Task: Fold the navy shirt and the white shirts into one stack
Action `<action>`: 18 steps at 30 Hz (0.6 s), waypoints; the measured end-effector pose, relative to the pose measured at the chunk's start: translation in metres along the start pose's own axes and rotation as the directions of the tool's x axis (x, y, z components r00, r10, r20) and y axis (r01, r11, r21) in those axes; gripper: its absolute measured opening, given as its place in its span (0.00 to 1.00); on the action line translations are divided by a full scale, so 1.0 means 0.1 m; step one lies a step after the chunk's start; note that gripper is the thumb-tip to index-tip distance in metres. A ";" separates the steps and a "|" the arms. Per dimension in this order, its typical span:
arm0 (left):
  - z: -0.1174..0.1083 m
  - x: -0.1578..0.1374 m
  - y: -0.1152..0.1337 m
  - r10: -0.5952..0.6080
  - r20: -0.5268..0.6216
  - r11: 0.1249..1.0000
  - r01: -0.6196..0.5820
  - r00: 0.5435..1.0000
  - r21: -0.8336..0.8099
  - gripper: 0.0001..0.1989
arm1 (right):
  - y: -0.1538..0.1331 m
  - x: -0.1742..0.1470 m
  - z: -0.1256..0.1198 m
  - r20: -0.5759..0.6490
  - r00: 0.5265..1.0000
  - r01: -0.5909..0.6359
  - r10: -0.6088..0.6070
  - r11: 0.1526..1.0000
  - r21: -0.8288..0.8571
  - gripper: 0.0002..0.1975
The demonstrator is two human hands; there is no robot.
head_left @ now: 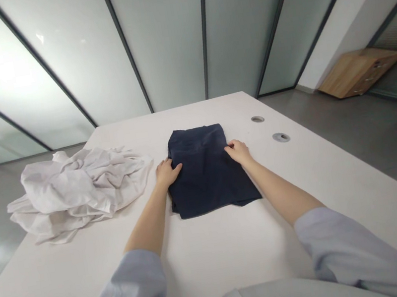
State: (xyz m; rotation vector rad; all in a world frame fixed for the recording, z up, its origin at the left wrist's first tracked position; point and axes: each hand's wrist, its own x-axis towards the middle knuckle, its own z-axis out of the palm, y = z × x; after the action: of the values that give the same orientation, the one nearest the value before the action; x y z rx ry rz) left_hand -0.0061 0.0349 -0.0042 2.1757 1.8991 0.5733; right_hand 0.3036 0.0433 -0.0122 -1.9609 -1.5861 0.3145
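A folded navy garment (206, 172) lies flat on the white table in front of me, its narrower end away from me and its wider end close. Whether it is a skirt, shorts or trousers I cannot tell. At its left edge is my left hand (167, 172), thumb on top of the fabric and fingers curled along the side, gripping it. My right hand (237, 151) pinches the right edge, a little higher than the middle. Some fingertips are hidden by the hands and cloth.
A crumpled heap of white cloth (84, 186) rests on the left of the table (222, 250). Two round cable grommets (257, 119) are set near the right edge. Beyond stand frosted glass panels (162, 39), with a wooden cabinet (355, 71) on the floor at far right.
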 end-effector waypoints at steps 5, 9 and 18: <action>-0.02 0.03 0.02 -0.030 0.010 0.942 0.032 0.999 -0.334 0.26 | 0.02 0.01 0.01 0.016 0.998 0.053 -0.058 0.976 0.210 0.15; 0.03 0.05 0.05 -0.082 0.088 0.719 0.120 0.993 -0.684 0.37 | 0.07 0.02 0.02 0.042 0.997 0.046 -0.061 0.951 0.305 0.23; -0.06 0.01 0.02 -0.075 0.044 0.567 0.079 0.996 -0.820 0.49 | 0.07 0.02 -0.05 0.145 0.980 0.043 -0.139 0.849 0.527 0.21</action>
State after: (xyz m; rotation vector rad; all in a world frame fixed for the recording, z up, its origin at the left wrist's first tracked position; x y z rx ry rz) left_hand -0.0063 0.0352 0.0022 1.4371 1.2688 1.1514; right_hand 0.3124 0.0427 -0.0118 -1.4606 -1.4940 0.8117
